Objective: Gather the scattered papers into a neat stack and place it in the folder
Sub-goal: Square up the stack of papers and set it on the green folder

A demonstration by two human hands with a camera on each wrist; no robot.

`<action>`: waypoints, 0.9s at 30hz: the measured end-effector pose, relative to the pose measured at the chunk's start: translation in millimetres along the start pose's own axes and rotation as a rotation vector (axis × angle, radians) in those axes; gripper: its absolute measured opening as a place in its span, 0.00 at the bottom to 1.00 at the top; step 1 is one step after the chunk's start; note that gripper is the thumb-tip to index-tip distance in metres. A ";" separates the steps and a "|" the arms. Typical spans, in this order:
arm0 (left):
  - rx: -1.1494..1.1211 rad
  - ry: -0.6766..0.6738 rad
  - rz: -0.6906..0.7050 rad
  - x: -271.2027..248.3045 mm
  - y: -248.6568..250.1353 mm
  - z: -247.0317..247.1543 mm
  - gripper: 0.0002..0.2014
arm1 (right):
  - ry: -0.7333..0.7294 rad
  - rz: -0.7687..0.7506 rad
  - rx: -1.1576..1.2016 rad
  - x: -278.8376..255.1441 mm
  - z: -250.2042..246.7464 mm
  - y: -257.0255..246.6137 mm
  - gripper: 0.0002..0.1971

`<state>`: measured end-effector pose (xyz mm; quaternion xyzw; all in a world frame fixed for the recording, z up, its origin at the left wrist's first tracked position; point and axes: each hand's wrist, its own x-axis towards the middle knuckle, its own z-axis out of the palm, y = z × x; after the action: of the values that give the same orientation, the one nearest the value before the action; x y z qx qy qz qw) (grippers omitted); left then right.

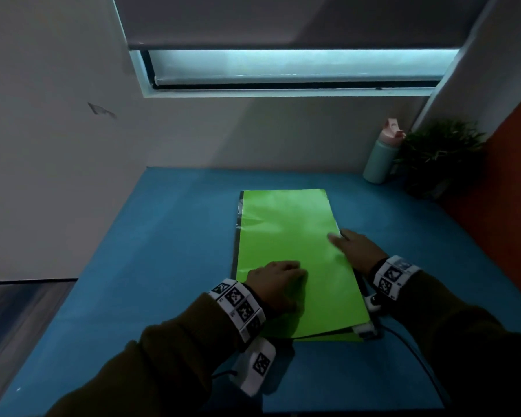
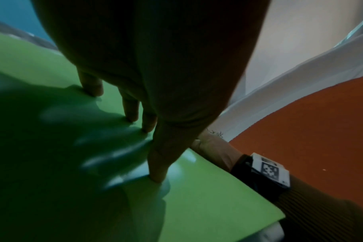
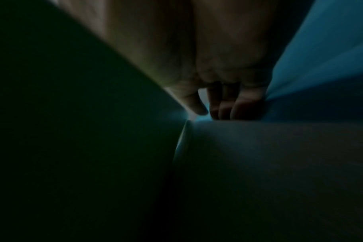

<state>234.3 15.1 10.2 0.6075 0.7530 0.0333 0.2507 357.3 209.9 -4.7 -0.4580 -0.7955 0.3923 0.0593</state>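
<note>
Closing step appears to be in hand: the green folder [image 1: 289,254] is lying shut at the table [image 1: 151,236] centre, papers presumably inside, unseen. Left hand [image 1: 275,281] is pressing the near-left cover with straight fingers [image 2: 157,170], its grip holding nothing. Right hand [image 1: 355,248] is resting flat at the right edge, likewise empty. Cover is looking smooth, glossy, thin and rectangular. Next move is likely calling for squaring the slightly lifted near corner.

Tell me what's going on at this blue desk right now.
A person is working with a green folder lying closed on the blue desk. The left hand presses its fingertips on the cover near its left edge, while the right hand rests at the folder's right edge. No loose papers show. A bottle and plant stand at the far right corner.
</note>
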 end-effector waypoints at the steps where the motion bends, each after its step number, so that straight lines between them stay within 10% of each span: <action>1: -0.016 -0.017 -0.003 1.5 -0.6 -1.6 0.38 | -0.028 -0.036 -0.112 -1.0 2.0 2.7 0.36; 11: 0.104 0.019 -0.280 -9.8 -56.9 -10.8 0.51 | -0.112 -0.349 -0.700 -40.6 17.6 -23.1 0.31; 16: 0.122 0.023 -0.259 -11.9 -66.0 -0.1 0.50 | -0.154 -0.352 -0.985 -75.8 16.7 -25.5 0.46; 27: 0.089 0.095 -0.236 -7.6 -71.5 18.1 0.62 | -0.295 -0.374 -0.762 -64.2 31.7 9.7 0.59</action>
<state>178.7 -15.2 -28.4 0.5229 0.8310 -0.0012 0.1898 386.4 144.8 -15.9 -0.2346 -0.9523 0.1148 -0.1577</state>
